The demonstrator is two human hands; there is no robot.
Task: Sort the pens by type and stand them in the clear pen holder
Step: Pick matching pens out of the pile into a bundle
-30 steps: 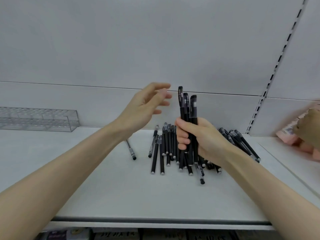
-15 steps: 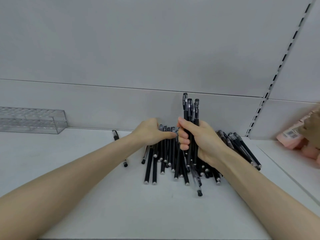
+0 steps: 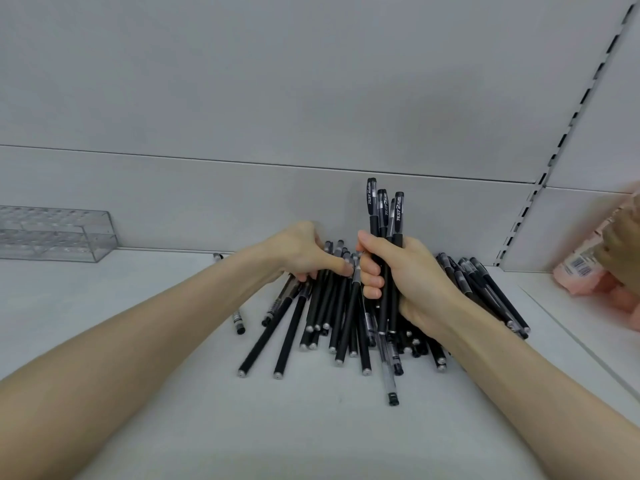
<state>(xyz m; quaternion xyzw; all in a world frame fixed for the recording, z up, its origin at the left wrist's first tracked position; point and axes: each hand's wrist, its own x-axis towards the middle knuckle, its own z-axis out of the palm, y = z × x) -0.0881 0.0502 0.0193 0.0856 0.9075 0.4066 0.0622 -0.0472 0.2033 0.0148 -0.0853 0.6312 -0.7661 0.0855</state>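
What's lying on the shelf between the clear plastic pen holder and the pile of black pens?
Head view: past the clear plastic pen holder, bare shelf, then one stray pen before the pile of black pens.

a pale grey shelf (image 3: 138, 341) runs beneath a plain grey back panel (image 3: 277, 81) crossed by a thin horizontal seam, with a slotted upright strip (image 3: 568, 129) slanting down the right side under even, soft light.

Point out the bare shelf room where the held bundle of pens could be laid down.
Free: the shelf between the clear pen holder and the loose pen pile, and the front strip nearer than the pile. Crowded: the middle, where the left hand digs in beside the right hand, and right, by pink packets.
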